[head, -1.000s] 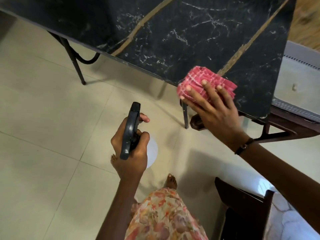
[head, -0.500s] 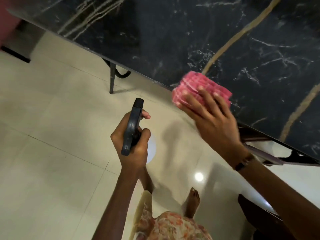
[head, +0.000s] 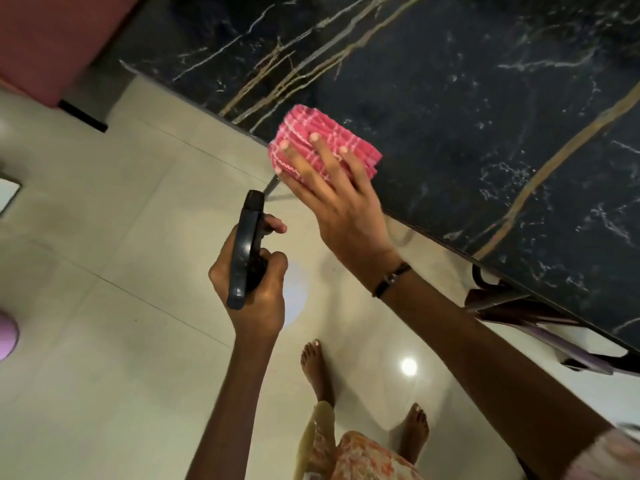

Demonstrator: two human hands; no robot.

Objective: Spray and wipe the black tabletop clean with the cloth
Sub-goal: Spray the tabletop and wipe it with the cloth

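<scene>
The black marble tabletop [head: 467, 109] with gold and white veins fills the upper right. A folded pink checked cloth [head: 311, 131] lies on its near edge, pressed flat under the spread fingers of my right hand [head: 343, 206]. My left hand [head: 254, 292] hangs over the floor, left of the table edge, wrapped around a spray bottle with a dark trigger head [head: 245, 247]. The bottle's white body [head: 296, 292] is mostly hidden behind the hand.
Cream floor tiles [head: 114, 341] spread below and to the left. A red upholstered seat [head: 45, 39] stands at the top left. A dark chair [head: 540, 323] sits tucked under the table's right end. My bare feet [head: 317, 372] are on the floor beneath.
My right hand has slid the pink cloth along the table's near edge toward its left corner. The view has shifted left with it. The left hand keeps the spray bottle in the same pose.
</scene>
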